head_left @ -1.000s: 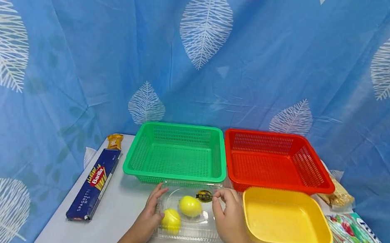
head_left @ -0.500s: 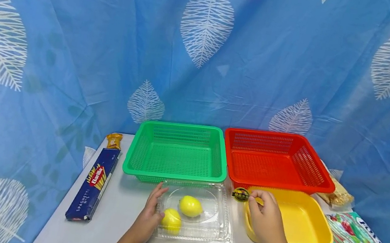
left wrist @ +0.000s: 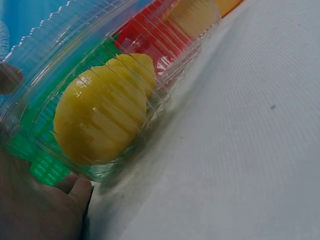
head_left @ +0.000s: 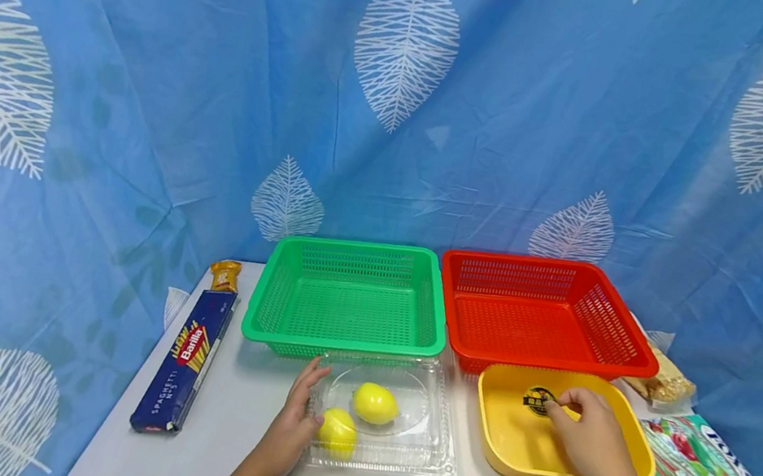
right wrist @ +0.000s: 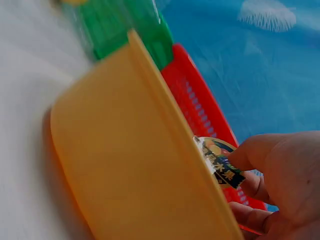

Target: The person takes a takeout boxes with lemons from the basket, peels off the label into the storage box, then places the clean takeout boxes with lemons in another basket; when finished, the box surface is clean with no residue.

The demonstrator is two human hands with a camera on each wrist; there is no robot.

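Fingers of the right hand (head_left: 591,442) pinch a round sticker (head_left: 538,400) by its edge, holding it over the inside of the yellow tray (head_left: 637,461); the right wrist view shows the sticker (right wrist: 220,162) nipped between thumb and forefinger, just above the tray's rim. The left hand (head_left: 289,430) rests against the left side of the clear clamshell box (head_left: 427,450), its fingers lying fairly straight along the wall, so it steadies the box without clutching it.

The sticker looks like thin, limp printed film, nearly weightless, and its tacky back would likely cling to skin, so the edge is the sensible place to hold it. The clamshell is thin ribbed plastic, glossy and springy; it probably dents under a hard squeeze and slides easily on the smooth white table (head_left: 210,443), so flat pressure on its side walls suits it best. Inside lie two lemons (head_left: 375,403), firm, oval and waxy, free to roll.

Behind stand a green mesh basket (head_left: 250,325) and a red mesh basket (head_left: 637,363), both of rigid perforated plastic. A long blue spaghetti box (head_left: 185,361) lies at the left, soft snack bags (head_left: 696,462) at the right.
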